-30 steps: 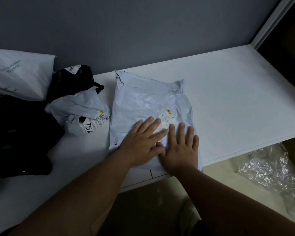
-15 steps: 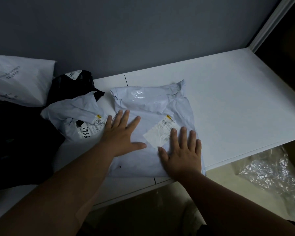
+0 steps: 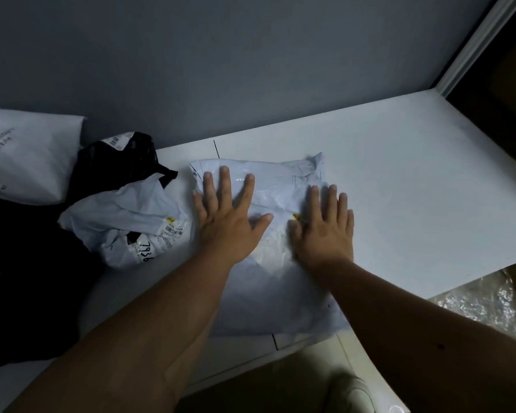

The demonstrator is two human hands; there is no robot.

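Note:
A flat white plastic mailer bag lies on the white table, its near edge close to the table's front edge. My left hand presses flat on the bag's upper left part, fingers spread and straight. My right hand lies flat on the bag's right side, fingers straight, and hides most of the shipping label; a small yellow corner shows by the thumb.
A crumpled white parcel marked 7936 lies left of the bag, with a black bag behind it. Further left sit a white pillow-like parcel and dark bags. Clear crinkled plastic lies below the table's right edge.
Both hands slid away from me over the bag, from its near half to its far half. My left hand moved left and up; my right hand now covers the label.

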